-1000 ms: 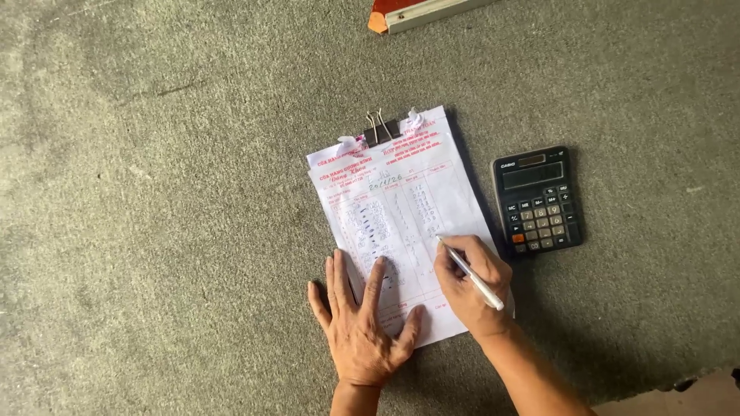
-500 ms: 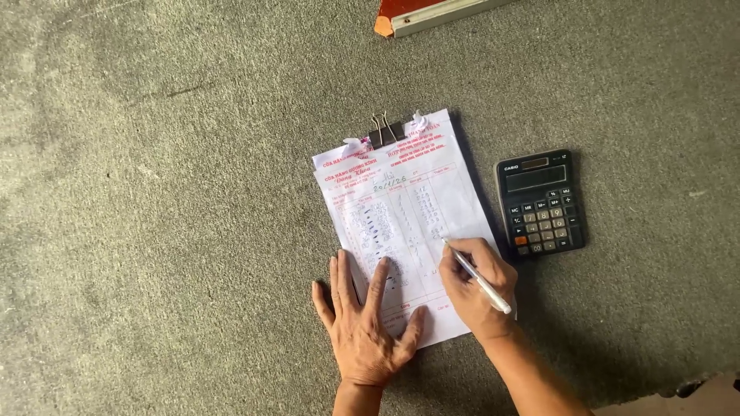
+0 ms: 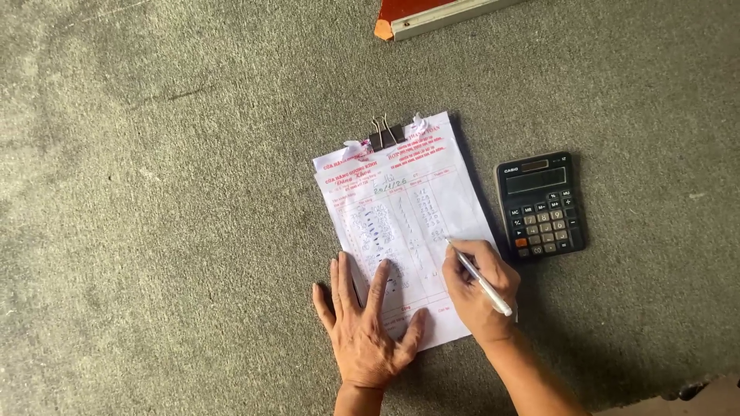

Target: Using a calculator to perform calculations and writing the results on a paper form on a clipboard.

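In the head view, the left hand (image 3: 364,327) is lying flat, fingers spread apart, pressing down the lower left part of the paper form (image 3: 405,219) at about 6 o'clock. The right hand (image 3: 478,289) is pinching its fingers on a white pen (image 3: 482,281), the tip touching the form's right column. A black binder clip (image 3: 385,137) is gripping the form's top edge. A dark calculator (image 3: 541,204) is lying at 3 o'clock, just beside the form, on the grey floor (image 3: 154,192).

head view | looks straight down from above | moderately near | grey carpet (image 3: 154,231) fills frame
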